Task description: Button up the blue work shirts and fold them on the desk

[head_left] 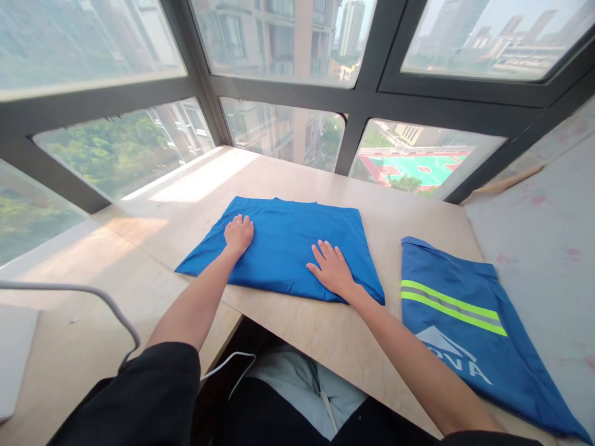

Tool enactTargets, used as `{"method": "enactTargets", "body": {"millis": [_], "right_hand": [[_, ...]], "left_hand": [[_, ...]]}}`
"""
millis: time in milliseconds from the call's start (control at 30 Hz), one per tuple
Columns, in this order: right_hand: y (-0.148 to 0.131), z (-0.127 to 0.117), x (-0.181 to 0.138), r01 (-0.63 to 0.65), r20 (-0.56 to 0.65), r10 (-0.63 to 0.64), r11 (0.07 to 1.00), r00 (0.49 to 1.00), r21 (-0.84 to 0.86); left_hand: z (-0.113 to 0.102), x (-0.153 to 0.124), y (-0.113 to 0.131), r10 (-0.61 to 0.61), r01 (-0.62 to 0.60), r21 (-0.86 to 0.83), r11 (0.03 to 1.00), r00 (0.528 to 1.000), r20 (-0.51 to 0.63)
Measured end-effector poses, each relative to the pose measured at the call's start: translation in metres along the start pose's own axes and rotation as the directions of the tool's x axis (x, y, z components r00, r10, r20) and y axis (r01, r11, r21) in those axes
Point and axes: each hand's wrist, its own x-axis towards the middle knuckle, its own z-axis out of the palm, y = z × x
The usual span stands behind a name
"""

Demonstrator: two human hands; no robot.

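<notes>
A plain blue piece of fabric, folded flat like a garment [279,248], lies on the pale tabletop in front of me. My left hand [239,234] rests on its left part, palm down, with a ring on one finger and the fingers slightly bent. On the right part, near the front edge, my right hand [331,267] lies flat with its fingers spread. Neither hand grips the fabric. Small creases run along its front edge, and its left corner tapers to a point.
To the right lies a second folded blue garment [446,266] with yellow-green and grey stripes and white lettering. A grey cable [93,289] arches over the table's left side beside a white flat object [16,353]. Framed windows [283,93] border the tabletop [288,173].
</notes>
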Motion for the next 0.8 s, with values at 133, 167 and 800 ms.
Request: {"method": "enactTargets", "body": {"millis": [133, 167, 800], "right_hand": [[0.012, 0.005, -0.014, 0.018, -0.029, -0.02, 0.999, 0.999, -0.051], [0.013, 0.005, -0.016, 0.021, -0.027, -0.023, 0.998, 0.999, -0.06], [0.009, -0.007, -0.018, 0.037, 0.093, -0.017, 0.975, 0.996, -0.218]], "left_hand": [[0.002, -0.001, -0.027, -0.073, 0.074, -0.046, 0.996, 0.997, 0.033], [0.001, -0.003, -0.034, -0.062, 0.066, -0.055, 0.996, 0.996, 0.069], [-0.068, -0.07, -0.116, -0.442, 0.45, 0.027, 0.893, 0.86, 0.255]]}}
